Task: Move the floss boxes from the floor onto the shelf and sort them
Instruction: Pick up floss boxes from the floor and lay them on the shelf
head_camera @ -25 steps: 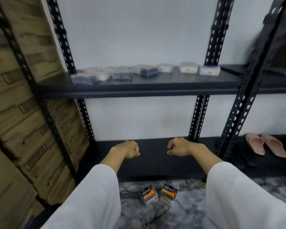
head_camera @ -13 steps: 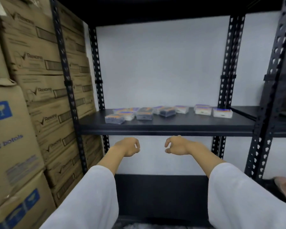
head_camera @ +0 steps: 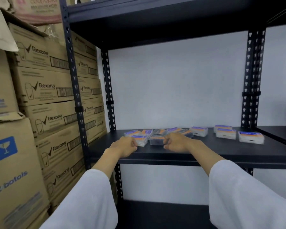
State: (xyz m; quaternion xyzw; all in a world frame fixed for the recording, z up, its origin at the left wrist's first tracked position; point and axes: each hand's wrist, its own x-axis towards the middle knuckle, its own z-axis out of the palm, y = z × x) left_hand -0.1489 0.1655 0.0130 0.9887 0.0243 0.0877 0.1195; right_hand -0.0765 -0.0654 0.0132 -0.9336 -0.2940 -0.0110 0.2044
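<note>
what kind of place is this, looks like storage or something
Most likely a stockroom or small warehouse: a black slotted-steel rack shelf against a bare white wall, brown cardboard Rexona shipping cartons stacked high beside it, and small clear plastic floss boxes laid out on the shelf.

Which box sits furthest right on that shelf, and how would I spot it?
Find the black metal shelf at the middle level. Follow the row of small clear plastic floss boxes to its right end. The last clear box with a blue label stands alone, nearer the front edge than the two beside it.

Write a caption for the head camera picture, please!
Both hands, left and right, reach floss boxes on the black shelf.
</note>
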